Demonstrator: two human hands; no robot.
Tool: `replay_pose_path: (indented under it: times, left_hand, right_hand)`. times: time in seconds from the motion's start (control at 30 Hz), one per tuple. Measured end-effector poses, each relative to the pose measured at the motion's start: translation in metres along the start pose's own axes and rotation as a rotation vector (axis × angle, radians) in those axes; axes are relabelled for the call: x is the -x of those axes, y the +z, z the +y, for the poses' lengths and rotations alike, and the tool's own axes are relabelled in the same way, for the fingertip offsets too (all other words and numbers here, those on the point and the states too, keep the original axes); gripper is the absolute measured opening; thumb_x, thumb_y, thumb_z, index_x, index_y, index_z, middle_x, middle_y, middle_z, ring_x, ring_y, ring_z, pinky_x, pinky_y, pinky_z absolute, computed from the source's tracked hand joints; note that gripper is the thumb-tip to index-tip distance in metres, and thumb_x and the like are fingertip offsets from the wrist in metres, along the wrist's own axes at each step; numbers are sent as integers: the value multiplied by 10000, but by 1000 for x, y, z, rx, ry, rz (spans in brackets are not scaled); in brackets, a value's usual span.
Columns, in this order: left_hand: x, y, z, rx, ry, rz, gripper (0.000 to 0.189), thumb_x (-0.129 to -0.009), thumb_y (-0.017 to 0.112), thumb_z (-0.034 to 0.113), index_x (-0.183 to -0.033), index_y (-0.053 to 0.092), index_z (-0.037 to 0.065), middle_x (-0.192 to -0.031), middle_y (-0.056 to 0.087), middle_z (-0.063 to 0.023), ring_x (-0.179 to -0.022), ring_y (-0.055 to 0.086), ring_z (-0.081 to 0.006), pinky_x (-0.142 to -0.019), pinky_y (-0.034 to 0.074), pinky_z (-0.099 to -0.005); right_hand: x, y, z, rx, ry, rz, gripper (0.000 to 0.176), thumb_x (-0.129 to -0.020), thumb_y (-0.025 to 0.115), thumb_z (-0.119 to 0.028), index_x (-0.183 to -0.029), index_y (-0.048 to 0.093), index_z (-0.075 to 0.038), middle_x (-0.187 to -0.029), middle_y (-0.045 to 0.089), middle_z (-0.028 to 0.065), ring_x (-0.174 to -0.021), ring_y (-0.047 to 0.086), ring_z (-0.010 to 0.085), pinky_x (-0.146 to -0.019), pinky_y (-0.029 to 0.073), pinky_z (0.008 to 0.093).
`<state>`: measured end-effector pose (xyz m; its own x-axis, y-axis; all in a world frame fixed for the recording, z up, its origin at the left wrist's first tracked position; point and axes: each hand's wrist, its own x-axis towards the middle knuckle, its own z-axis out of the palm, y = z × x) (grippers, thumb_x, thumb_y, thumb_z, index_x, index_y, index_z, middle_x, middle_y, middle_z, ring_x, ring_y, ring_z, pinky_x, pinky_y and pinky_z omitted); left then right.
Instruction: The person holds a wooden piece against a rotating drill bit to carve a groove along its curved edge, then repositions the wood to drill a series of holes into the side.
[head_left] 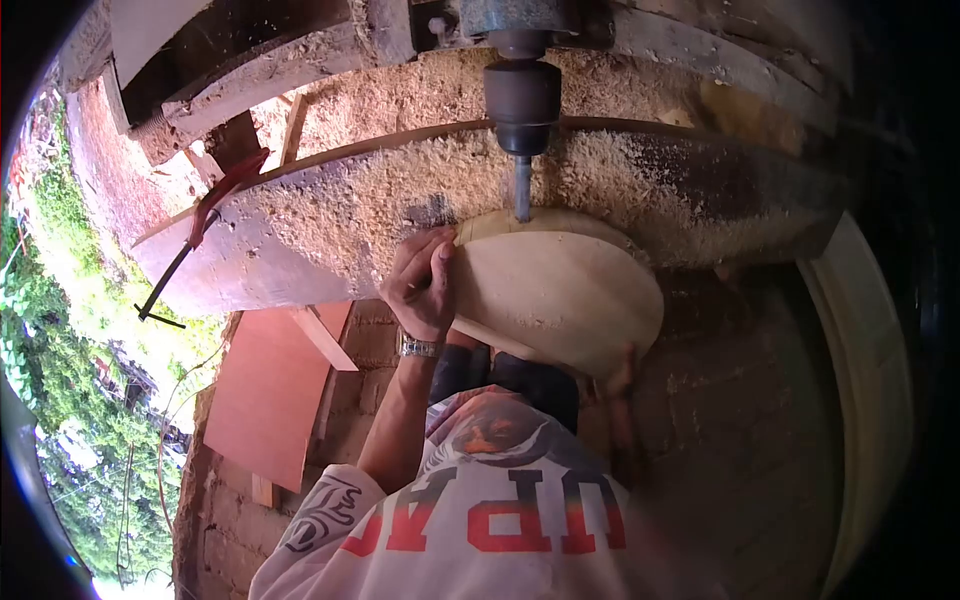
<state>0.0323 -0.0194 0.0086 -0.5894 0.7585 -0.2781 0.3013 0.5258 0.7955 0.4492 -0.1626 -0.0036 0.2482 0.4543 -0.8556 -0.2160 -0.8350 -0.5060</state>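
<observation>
A pale round wooden board (pixel 555 290) lies tilted at the near edge of the sawdust-covered work table (pixel 240 245). My left hand (pixel 420 280), with a metal watch at the wrist, is closed on the board's left edge. At the board's lower right edge is my right hand (pixel 620 370), dim in shadow, its fingers against the rim. The drill chuck (pixel 522 105) stands above the far edge of the board, and its bit (pixel 523 188) reaches down to that edge. Whether the bit is in the wood is unclear.
A red bar clamp (pixel 215 205) is fixed at the table's left. Wooden beams (pixel 270 85) run behind the table. A reddish panel (pixel 265 400) leans below at the left, and a pale curved board (pixel 865 400) stands at the right.
</observation>
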Motion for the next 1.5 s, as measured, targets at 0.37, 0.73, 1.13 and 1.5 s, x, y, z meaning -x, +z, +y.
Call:
replay_pose_path:
  times: [0.37,0.73,1.13,1.5]
  left_hand:
    - [-49,7,24,-51,24,-2,260,-1038,647,160,-1043,816,-37,-1048,786,-180,-1029,744,-299,-949,565,-393]
    - [-59,9,25,-58,18,3,235,-1029,663,151,-1049,825,-19,-1044,794,-176,-1041,746,-297,-965,563,-398]
    - [-4,2,-1,55,34,28,153,-998,714,86,-1046,802,-30,-1036,790,-151,-1007,742,-271,-943,565,-380]
    - [46,-14,-27,55,-17,20,194,-1024,706,141,-1058,802,-24,-1074,782,-161,-1006,739,-264,-931,558,-359]
  right_hand:
    - [-31,9,-25,121,-26,74,644,-1066,622,-448,-1483,519,32,-1398,602,159,-1255,593,289,-1050,498,451]
    - [-28,-12,-19,40,60,-34,697,-1103,509,-493,-1622,357,-52,-1581,485,163,-1416,509,354,-1154,450,518]
    - [-14,-22,6,207,-56,73,648,-1081,601,-406,-1552,460,17,-1495,549,151,-1326,544,288,-1127,440,435]
    - [0,-67,52,354,-115,12,611,-1087,592,-400,-1498,515,44,-1471,561,157,-1324,530,275,-1123,422,412]
